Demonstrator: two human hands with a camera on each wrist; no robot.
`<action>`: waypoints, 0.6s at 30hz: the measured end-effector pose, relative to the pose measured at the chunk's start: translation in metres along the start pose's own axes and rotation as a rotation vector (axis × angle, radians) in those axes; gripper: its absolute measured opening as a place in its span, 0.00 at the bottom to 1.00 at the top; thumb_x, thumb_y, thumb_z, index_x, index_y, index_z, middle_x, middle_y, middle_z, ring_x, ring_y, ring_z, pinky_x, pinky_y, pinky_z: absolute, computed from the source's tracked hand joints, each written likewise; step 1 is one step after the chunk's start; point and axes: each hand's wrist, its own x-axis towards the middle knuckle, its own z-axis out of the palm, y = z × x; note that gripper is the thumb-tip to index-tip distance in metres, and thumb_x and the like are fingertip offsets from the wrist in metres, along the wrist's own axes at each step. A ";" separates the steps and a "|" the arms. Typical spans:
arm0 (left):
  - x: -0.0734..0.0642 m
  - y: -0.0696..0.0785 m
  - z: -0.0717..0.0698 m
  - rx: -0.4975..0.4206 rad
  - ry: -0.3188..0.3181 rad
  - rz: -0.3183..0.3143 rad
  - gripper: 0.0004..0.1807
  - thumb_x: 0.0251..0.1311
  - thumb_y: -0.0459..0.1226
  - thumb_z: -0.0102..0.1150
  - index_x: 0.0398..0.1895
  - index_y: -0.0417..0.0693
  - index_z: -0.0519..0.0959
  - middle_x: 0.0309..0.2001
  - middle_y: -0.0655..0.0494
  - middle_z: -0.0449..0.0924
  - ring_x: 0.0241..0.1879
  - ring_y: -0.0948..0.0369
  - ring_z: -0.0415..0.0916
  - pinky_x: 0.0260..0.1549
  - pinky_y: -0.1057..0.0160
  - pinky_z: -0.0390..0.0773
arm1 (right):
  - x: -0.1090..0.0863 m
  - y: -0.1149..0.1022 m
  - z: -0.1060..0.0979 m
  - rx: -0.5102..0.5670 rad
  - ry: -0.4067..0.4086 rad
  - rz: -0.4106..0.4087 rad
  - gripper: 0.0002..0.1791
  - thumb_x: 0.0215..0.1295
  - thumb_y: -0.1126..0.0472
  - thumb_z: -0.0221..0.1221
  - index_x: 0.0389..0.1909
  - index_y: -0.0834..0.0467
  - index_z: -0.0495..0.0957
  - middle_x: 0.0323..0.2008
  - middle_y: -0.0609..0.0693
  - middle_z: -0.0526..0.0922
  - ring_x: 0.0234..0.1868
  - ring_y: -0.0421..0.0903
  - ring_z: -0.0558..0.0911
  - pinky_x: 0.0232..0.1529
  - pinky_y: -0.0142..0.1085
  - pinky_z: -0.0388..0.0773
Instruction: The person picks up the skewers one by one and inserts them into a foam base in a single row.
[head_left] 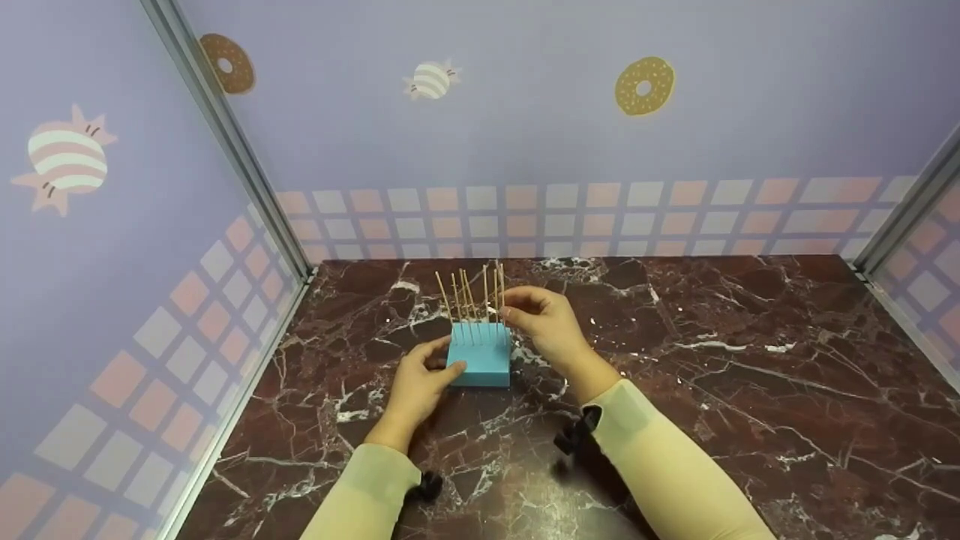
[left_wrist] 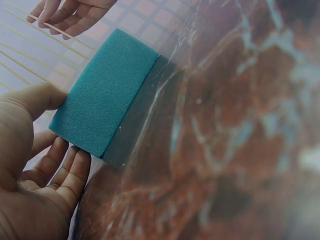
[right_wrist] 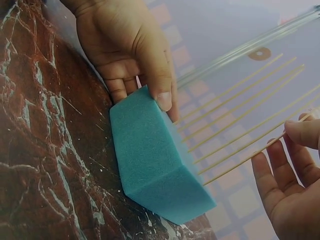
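Observation:
A light-blue foam block (head_left: 480,364) rests on the table, with several thin wooden skewers (head_left: 444,296) standing up out of its top. Some of them lean a little. My left hand (head_left: 424,379) grips the block at its left side, thumb on the near upper edge and fingers beside it, as the left wrist view also shows. On the far right, my right hand (head_left: 551,326) pinches one skewer (right_wrist: 235,165) between thumb and fingertips, well above the foam. That skewer's lower end meets the block's top; how deep it sits is hidden.
Dark red marbled tabletop (head_left: 720,420) surrounds the block. A patterned purple wall (head_left: 525,135) stands behind it, and another panel (head_left: 82,300) rises at the left. Metal posts (head_left: 232,142) mark the corners. Dark devices (head_left: 577,431) are strapped at both wrists.

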 end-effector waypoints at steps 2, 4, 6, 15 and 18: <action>0.000 0.000 0.000 0.004 0.003 0.001 0.33 0.75 0.43 0.77 0.79 0.49 0.80 0.70 0.43 0.81 0.61 0.49 0.85 0.50 0.55 0.88 | 0.000 0.000 0.000 0.000 -0.003 0.003 0.17 0.72 0.75 0.70 0.58 0.77 0.84 0.44 0.52 0.92 0.41 0.39 0.88 0.48 0.31 0.90; 0.000 0.000 0.000 0.006 0.005 0.002 0.33 0.75 0.43 0.77 0.79 0.48 0.80 0.71 0.43 0.81 0.62 0.49 0.86 0.50 0.55 0.88 | 0.000 0.000 0.000 0.010 -0.005 0.010 0.16 0.72 0.75 0.70 0.57 0.77 0.84 0.42 0.47 0.91 0.41 0.38 0.88 0.48 0.31 0.90; 0.001 0.000 0.000 0.006 0.006 0.003 0.33 0.75 0.43 0.77 0.79 0.48 0.80 0.71 0.43 0.81 0.62 0.48 0.86 0.50 0.55 0.88 | 0.000 0.000 0.001 0.020 -0.008 0.014 0.15 0.71 0.75 0.70 0.56 0.76 0.85 0.41 0.45 0.91 0.41 0.39 0.89 0.48 0.32 0.91; 0.002 -0.001 0.001 -0.007 0.013 -0.013 0.33 0.74 0.42 0.77 0.79 0.47 0.80 0.69 0.42 0.82 0.61 0.48 0.86 0.49 0.57 0.88 | -0.001 0.000 0.000 0.008 -0.013 0.015 0.15 0.70 0.76 0.70 0.54 0.79 0.83 0.39 0.44 0.90 0.39 0.39 0.88 0.46 0.32 0.91; 0.002 -0.001 0.001 -0.016 0.007 -0.012 0.33 0.75 0.41 0.77 0.79 0.47 0.80 0.70 0.41 0.81 0.62 0.48 0.86 0.49 0.56 0.88 | -0.001 0.000 -0.001 0.001 -0.016 0.016 0.16 0.70 0.76 0.70 0.55 0.79 0.83 0.38 0.43 0.89 0.39 0.39 0.87 0.46 0.32 0.90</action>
